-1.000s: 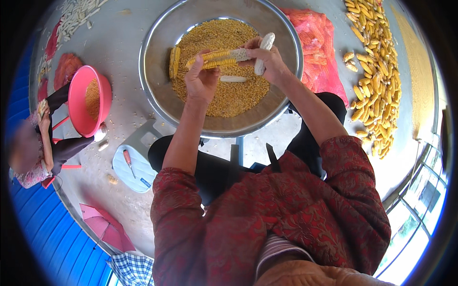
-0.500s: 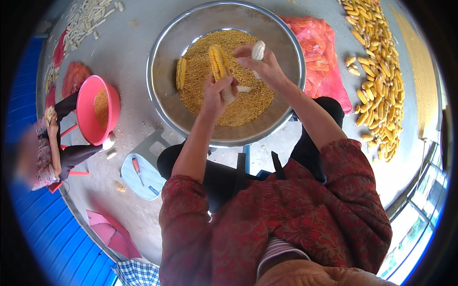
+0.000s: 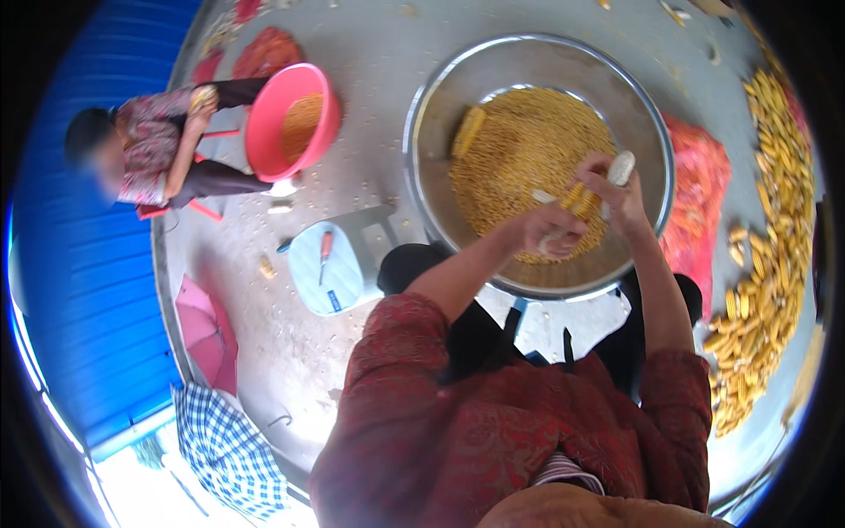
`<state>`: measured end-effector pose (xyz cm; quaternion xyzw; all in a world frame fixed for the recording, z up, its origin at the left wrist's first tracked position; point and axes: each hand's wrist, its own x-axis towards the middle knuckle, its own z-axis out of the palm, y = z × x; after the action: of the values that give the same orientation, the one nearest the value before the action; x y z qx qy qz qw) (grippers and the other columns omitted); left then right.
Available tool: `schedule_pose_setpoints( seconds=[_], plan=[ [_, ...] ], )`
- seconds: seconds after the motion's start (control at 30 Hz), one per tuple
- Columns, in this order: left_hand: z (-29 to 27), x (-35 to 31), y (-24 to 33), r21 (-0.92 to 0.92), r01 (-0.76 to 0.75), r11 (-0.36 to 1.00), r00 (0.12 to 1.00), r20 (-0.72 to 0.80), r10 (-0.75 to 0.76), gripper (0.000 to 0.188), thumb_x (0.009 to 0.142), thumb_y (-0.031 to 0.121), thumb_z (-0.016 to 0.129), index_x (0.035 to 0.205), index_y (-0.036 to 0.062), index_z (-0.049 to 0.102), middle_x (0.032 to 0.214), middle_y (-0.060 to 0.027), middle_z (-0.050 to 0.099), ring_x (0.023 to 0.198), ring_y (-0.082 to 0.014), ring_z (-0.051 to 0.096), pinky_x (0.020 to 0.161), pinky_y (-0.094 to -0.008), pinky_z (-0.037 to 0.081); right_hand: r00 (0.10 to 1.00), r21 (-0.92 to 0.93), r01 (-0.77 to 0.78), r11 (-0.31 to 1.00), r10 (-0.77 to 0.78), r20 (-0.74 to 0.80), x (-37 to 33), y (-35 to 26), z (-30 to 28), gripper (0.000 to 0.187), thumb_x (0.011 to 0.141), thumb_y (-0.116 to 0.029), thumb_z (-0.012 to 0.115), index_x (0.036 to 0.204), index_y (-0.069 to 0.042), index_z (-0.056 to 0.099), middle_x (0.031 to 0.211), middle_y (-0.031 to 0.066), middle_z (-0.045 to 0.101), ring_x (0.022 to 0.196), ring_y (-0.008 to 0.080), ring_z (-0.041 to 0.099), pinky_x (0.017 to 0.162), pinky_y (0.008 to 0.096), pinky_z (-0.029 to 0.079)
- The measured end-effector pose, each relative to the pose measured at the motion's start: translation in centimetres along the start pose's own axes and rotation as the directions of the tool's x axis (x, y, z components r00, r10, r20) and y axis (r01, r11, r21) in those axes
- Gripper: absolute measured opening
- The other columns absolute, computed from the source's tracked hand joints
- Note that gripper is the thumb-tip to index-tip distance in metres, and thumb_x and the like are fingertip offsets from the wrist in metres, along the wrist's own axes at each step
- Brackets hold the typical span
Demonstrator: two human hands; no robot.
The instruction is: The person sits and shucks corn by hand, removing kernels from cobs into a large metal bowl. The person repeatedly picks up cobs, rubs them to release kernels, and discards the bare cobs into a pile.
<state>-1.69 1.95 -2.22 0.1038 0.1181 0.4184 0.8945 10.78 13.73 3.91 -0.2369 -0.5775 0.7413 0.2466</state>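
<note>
A wide metal basin [image 3: 431, 141] stands in front of my knees, with loose yellow corn kernels [image 3: 502, 176] covering its bottom. Over them, my left hand [image 3: 553, 232] is closed around a partly stripped corn cob [image 3: 581, 201]. My right hand [image 3: 623, 201] grips a bare white cob [image 3: 621, 167], its fingers pressed against the yellow corn in the left hand. Another yellow corn cob [image 3: 469, 130] leans on the basin's left wall. A small pale piece [image 3: 543, 195] shows beside my left hand; whether it is part of the held cob I cannot tell.
Right of the basin lie a red mesh sack [image 3: 695, 202] and a long heap of corn cobs [image 3: 744, 339]. To the left are a pale blue stool [image 3: 308, 277] bearing a red-handled screwdriver [image 3: 326, 247], a pink tub [image 3: 329, 110], a seated person [image 3: 158, 145] and umbrellas [image 3: 231, 449].
My hands have come together; earlier they were apart, with the yellow corn upright in my left. The corn is now tilted against my right hand. The whole view has swung left.
</note>
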Motion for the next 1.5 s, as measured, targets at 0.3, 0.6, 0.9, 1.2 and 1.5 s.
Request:
schedule_pose_setpoints(
  seconds=[0.3,0.6,0.9,1.2,1.5],
  plan=[
    [0.9,0.7,-1.6,0.782,0.427,0.453,0.621,-0.618,0.481,0.023,0.071,0.012,0.066,0.084,-0.0043,0.056,0.060,-0.0135,0.060,0.048,-0.0255,0.059,0.046,-0.0394,0.047,0.896,0.032,-0.222,0.975,0.217,-0.389,0.6,5.5,-0.4,0.015,0.078,-0.012,0.072,0.076,-0.002,0.061,0.066,0.0056,0.060,0.059,0.0125,0.057,0.056,0.0268,0.043],
    [-0.5,1.0,-3.1,0.733,0.651,-0.199,0.602,-0.338,0.724,0.034,0.068,0.014,0.069,0.090,-0.0026,0.050,0.069,-0.0190,0.063,0.066,-0.0351,0.065,0.056,-0.0431,0.050,0.744,0.280,-0.241,0.929,0.362,-0.561,0.2,10.6,-2.1,0.018,0.079,-0.013,0.071,0.074,-0.003,0.058,0.063,0.0035,0.053,0.056,0.0154,0.056,0.054,0.0282,0.045],
    [1.1,-0.6,1.0,0.629,0.361,0.689,0.733,-0.648,0.208,0.028,0.063,0.009,0.075,0.073,-0.0102,0.058,0.055,-0.0128,0.058,0.046,-0.0203,0.058,0.041,-0.0353,0.045,0.956,-0.321,-0.267,0.909,0.209,-0.205,-0.5,5.3,-1.2,0.021,0.079,-0.020,0.070,0.080,0.000,0.066,0.070,0.0046,0.062,0.060,0.0160,0.059,0.055,0.0351,0.048],
    [-0.3,0.7,-4.7,0.741,0.650,-0.167,0.646,-0.424,0.635,0.040,0.066,0.016,0.071,0.098,-0.0028,0.058,0.078,-0.0217,0.065,0.076,-0.0359,0.066,0.063,-0.0439,0.053,0.872,-0.652,-0.481,0.586,0.239,-0.428,-1.5,12.2,-2.6,0.034,0.075,-0.025,0.073,0.078,0.008,0.064,0.066,0.0140,0.063,0.063,0.0205,0.061,0.056,0.0396,0.046],
    [1.1,-0.8,1.4,0.529,0.188,0.828,0.897,-0.436,0.074,0.033,0.084,0.032,0.066,0.067,0.0059,0.055,0.054,-0.0024,0.051,0.043,-0.0089,0.045,0.042,-0.0232,0.037,0.909,-0.300,-0.241,0.923,0.106,-0.404,-0.7,4.0,-0.7,0.027,0.079,-0.027,0.074,0.084,-0.003,0.063,0.073,0.0020,0.061,0.062,0.0088,0.055,0.054,0.0265,0.044]
  ],
)
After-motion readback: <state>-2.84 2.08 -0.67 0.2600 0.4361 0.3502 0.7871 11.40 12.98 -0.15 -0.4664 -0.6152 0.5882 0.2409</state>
